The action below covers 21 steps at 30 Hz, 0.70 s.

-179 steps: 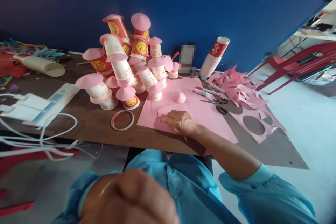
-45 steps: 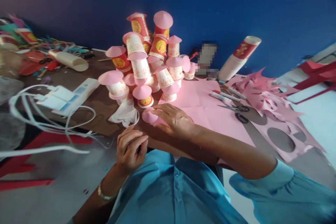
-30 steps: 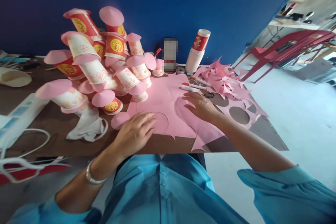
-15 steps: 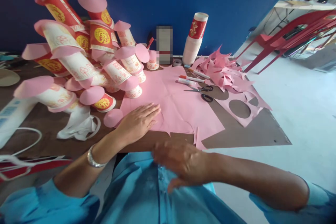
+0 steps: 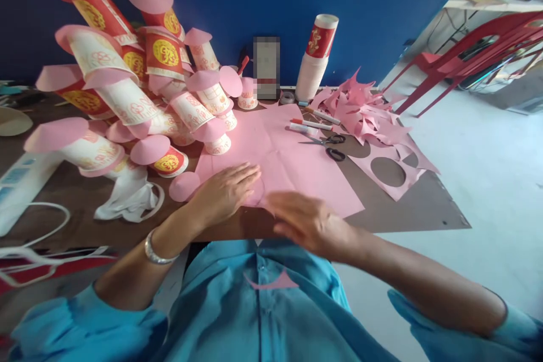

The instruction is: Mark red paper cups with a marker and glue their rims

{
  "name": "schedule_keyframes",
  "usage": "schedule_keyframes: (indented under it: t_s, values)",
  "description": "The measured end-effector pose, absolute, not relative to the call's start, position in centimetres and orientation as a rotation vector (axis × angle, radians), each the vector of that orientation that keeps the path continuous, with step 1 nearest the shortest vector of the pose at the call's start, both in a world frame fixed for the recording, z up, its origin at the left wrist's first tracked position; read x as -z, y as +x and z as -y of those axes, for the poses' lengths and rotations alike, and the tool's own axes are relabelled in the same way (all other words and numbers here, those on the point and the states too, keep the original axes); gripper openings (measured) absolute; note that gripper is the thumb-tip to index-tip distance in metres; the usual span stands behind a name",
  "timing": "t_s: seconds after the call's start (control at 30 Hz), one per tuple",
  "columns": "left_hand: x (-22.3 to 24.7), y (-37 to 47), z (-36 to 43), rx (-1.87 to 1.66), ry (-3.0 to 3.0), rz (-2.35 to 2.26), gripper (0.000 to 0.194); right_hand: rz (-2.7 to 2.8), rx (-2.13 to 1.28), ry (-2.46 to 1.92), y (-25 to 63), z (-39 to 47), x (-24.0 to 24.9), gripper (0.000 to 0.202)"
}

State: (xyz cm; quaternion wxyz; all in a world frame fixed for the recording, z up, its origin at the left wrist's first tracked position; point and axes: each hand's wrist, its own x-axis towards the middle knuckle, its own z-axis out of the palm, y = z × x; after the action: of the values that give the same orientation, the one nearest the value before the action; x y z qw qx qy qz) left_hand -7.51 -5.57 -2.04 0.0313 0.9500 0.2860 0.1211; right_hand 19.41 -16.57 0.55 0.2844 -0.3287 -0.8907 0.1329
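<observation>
My left hand lies flat, fingers stretched out, on the near left part of a large pink paper sheet. A curved line shows on the sheet beside its fingertips. Over the sheet's near edge is my right hand, somewhat blurred, fingers extended and holding nothing; whether it touches the paper I cannot tell. A thin pink paper scrap is against my blue shirt. Close to my left wrist sits a small pink paper cone. Black-handled scissors lie partly open on the sheet's right side.
Paper cups with pink cone tops are piled at the left. A tall cup stack stands at the back, near pink offcuts. Markers lie by the scissors. A white cloth mask lies front left. A red chair stands right.
My right hand has moved forward from in front of my shirt to the sheet's near edge. Scraps at that edge are gone from there, and one is now against my shirt. My left hand stays put.
</observation>
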Motion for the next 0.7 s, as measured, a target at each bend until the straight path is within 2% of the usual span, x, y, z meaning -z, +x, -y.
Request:
schedule_keyframes:
  t_s: [0.07,0.17,0.2,0.27,0.33,0.47,0.53,0.57,0.63,0.7]
  values:
    - [2.0,-7.5,5.5,-0.394,2.946,-0.876,0.047,2.362,-0.359,-1.032,19.8,15.9,-1.2,0.048]
    - [2.0,-7.6,5.6,-0.422,2.972,-0.861,0.046,2.55,-0.934,-0.318,19.7,15.8,-2.2,0.032]
    - [2.0,-7.6,5.6,-0.424,2.975,-0.863,0.047,2.532,-1.025,-0.221,19.6,15.4,-2.5,0.028]
    - [2.2,-7.5,5.7,-0.428,2.982,-0.87,0.047,2.482,-0.781,-0.462,19.4,13.3,-3.1,0.035]
    - [2.4,-7.4,5.7,-0.438,2.997,-0.87,0.046,2.38,-0.505,-0.9,19.2,9.2,-3.3,0.043]
    - [2.9,-7.4,5.6,-0.505,2.985,-0.849,0.044,2.32,-0.288,-1.522,18.1,0.0,-2.3,0.06]
    - [3.1,-7.5,5.4,-0.526,2.96,-0.854,0.043,2.346,-0.312,-1.595,17.3,-2.4,-1.7,0.06]
    - [3.2,-7.6,5.4,-0.527,2.947,-0.861,0.043,2.378,-0.368,-1.564,17.0,-2.7,-1.4,0.053]
    - [3.5,-7.8,5.3,-0.543,2.929,-0.86,0.045,2.455,-0.531,-1.359,16.8,-2.4,-1.2,0.03]
    - [3.7,-7.9,5.3,-0.568,2.923,-0.849,0.048,2.432,-0.673,-1.14,17.2,-1.4,-1.1,0.03]
